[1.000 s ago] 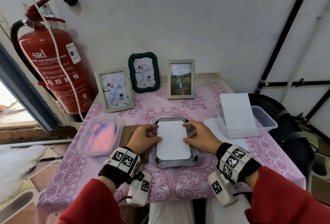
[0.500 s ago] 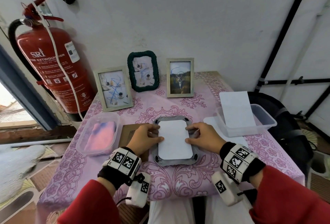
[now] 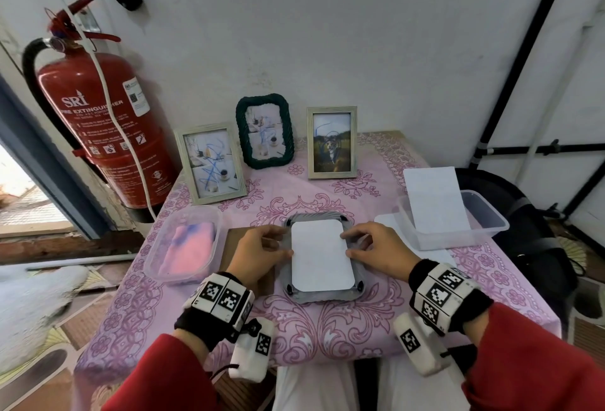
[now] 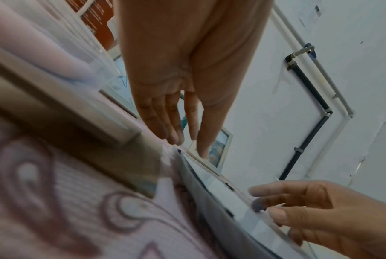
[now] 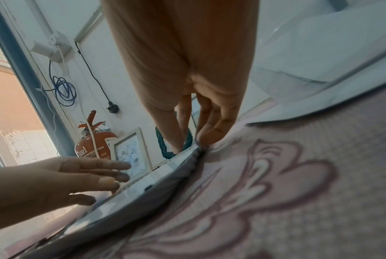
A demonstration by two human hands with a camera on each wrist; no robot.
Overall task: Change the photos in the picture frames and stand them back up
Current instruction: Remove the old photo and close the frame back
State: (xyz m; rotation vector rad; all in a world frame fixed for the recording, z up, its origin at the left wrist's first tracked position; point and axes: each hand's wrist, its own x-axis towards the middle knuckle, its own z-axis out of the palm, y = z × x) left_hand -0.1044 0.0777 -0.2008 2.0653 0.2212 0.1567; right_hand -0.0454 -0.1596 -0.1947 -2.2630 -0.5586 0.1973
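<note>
A grey picture frame [image 3: 322, 296] lies face down on the pink tablecloth, with a white photo card [image 3: 322, 255] set blank side up in its opening. My left hand [image 3: 262, 250] touches the card's left edge with its thumb and fingertips. In the left wrist view its fingers [image 4: 176, 133] point straight down onto the frame's rim. My right hand [image 3: 370, 247] does the same at the right edge, fingertips [image 5: 209, 136] on the rim. Neither hand grips anything. A brown backing board [image 3: 235, 240] lies partly under my left hand.
Three frames stand at the back: a pale wooden one [image 3: 211, 163], a dark green woven one [image 3: 264, 130] and one with a dog photo [image 3: 331, 142]. A tub with pink cloth [image 3: 186, 245] sits left; a clear tub [image 3: 484, 217] with white paper [image 3: 435, 201] sits right. A fire extinguisher [image 3: 98, 122] stands far left.
Both hands stay at the card's two sides, their fingertips shifting only slightly along its edges. The card and the frame lie where they were.
</note>
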